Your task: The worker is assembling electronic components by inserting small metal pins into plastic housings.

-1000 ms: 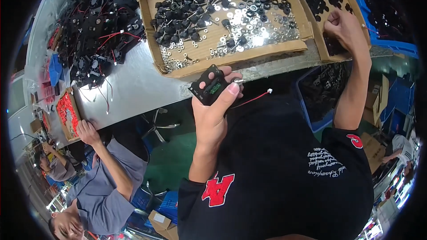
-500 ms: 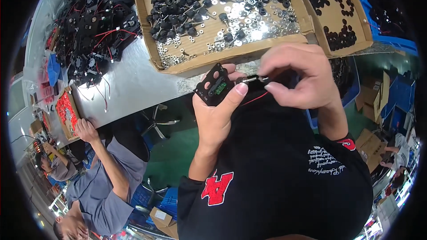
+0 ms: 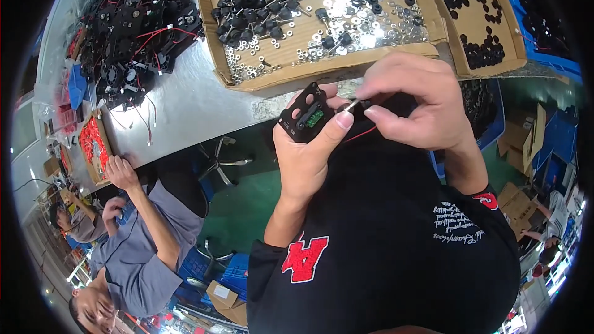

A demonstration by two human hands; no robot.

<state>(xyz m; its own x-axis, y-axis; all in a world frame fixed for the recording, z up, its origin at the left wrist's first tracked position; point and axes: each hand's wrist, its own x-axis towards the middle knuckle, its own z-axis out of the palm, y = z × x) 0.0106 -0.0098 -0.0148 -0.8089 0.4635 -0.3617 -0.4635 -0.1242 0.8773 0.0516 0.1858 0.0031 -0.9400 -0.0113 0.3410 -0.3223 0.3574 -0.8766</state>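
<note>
By the left hand (image 3: 303,159), a black panel (image 3: 302,121) is being clasped near the desk (image 3: 179,111), a metal shaft (image 3: 354,106) apparently being exposed for access. Knobs (image 3: 272,9) and washers (image 3: 397,25) are being held in a tray (image 3: 346,64). The grip of the right hand (image 3: 427,102) is being held nearly closed at the shaft, contents unclear. Black discs (image 3: 486,52) are being stored in another tray (image 3: 495,70).

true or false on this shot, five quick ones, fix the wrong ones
1. The left hand holds a black panel. True.
2. The right hand is inside a tray. False: the right hand is at a metal shaft beside the panel.
3. The large cardboard tray holds only washers. False: the large cardboard tray also holds black-headed pins.
4. Red pieces lie in a small tray. True.
5. The panel carries a green part. True.
</note>
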